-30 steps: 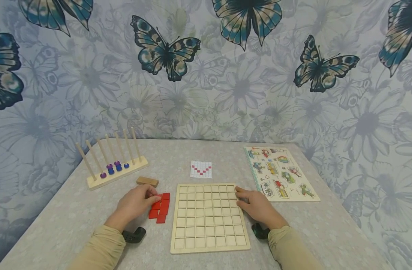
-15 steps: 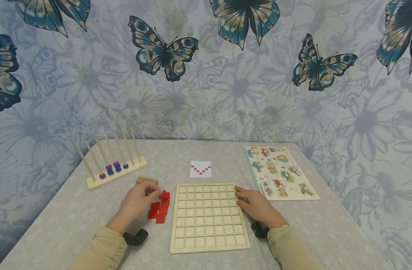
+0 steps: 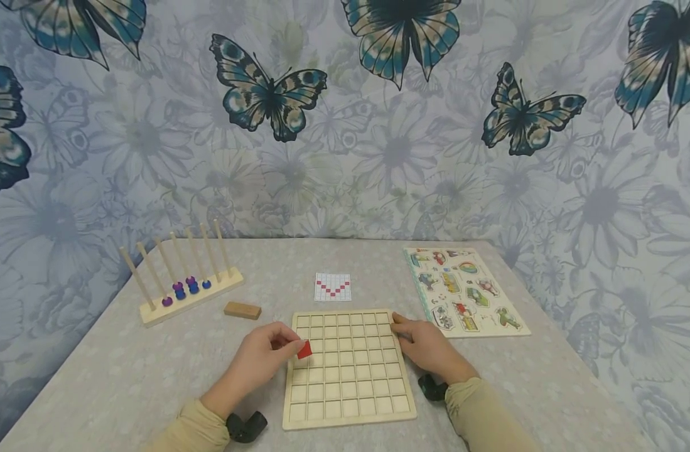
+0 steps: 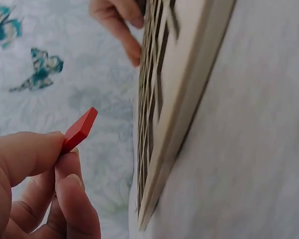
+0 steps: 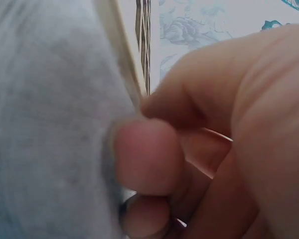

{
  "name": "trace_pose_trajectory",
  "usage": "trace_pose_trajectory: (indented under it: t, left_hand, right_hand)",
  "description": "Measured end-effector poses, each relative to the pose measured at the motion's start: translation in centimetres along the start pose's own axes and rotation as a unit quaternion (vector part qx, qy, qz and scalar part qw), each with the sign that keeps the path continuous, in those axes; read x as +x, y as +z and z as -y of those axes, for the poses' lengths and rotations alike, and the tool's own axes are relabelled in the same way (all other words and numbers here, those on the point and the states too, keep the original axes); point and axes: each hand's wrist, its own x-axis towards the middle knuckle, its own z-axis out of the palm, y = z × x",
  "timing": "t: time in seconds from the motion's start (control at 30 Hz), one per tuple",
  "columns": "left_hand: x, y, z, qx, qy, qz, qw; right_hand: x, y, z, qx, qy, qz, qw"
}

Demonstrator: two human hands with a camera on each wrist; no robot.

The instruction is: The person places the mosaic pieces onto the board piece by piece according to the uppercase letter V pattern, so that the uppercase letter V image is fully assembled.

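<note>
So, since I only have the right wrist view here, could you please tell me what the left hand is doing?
Observer: In the head view, the left hand pinches a red tile.
Operator: Thank you. Could you also tell me whether that tile is touching the board?
Observer: It is not; the left wrist view shows a gap between the two.
Operator: I see. And what lies beyond the board's far edge, please?
Observer: A small white card printed with pink squares in a V shape, as the head view shows.
</note>
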Motion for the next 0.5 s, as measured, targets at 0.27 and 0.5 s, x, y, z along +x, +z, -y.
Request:
trace_pose_trajectory:
  t: [0.27, 0.5]
  left_hand:
    - [-1.2, 2.2, -1.2, 0.023, 0.014, 0.044, 0.9987]
    - [-2.1, 3.2, -1.8, 0.074, 0.043, 0.058, 0.9947]
  right_hand:
    - [0.2, 0.0, 0.0, -0.011, -0.004, 0.002, 0.9999]
    - [0.1, 0.2, -0.1, -0.003, -0.005, 0.010, 0.9999]
